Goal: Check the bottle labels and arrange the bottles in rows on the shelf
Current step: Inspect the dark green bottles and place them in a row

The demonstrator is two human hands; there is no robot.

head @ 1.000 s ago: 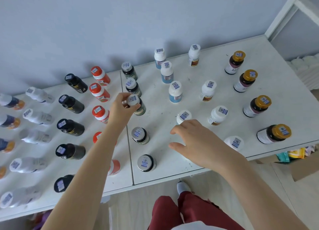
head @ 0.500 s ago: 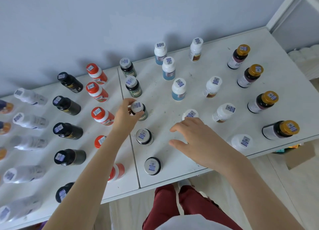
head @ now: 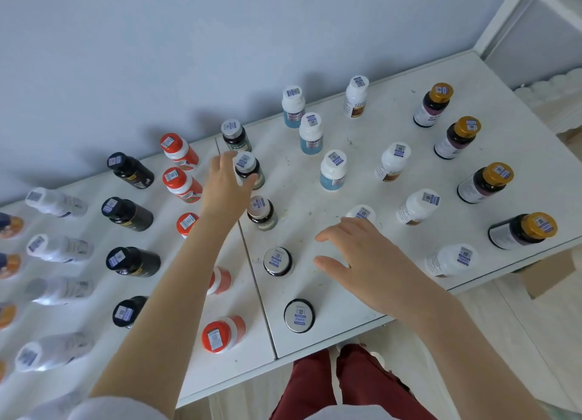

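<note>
Many small bottles stand in rows on the white shelf [head: 362, 142]. My left hand [head: 225, 186] reaches to the second silver-capped dark bottle [head: 247, 169] in the middle row, with forefinger and thumb curled round its sides. The third silver-capped bottle [head: 261, 213] stands free just in front. My right hand [head: 362, 255] hovers open over the shelf, fingers spread, and its fingertips partly hide a white-capped bottle [head: 362, 212]. To the right stand white bottles [head: 417, 207] and gold-capped dark bottles [head: 522, 230]. To the left are red-capped bottles [head: 181, 183] and black bottles [head: 126, 214].
The shelf is two white boards joined at a seam [head: 258, 278], backed by a pale blue wall. Blurred white bottles [head: 59, 248] fill the far left. A cardboard box [head: 548, 274] sits below the right front edge. A white frame [head: 504, 19] rises at the top right.
My left hand has let go of the third silver-capped bottle and moved back to the second one. The right hand has barely moved. The view has shifted slightly.
</note>
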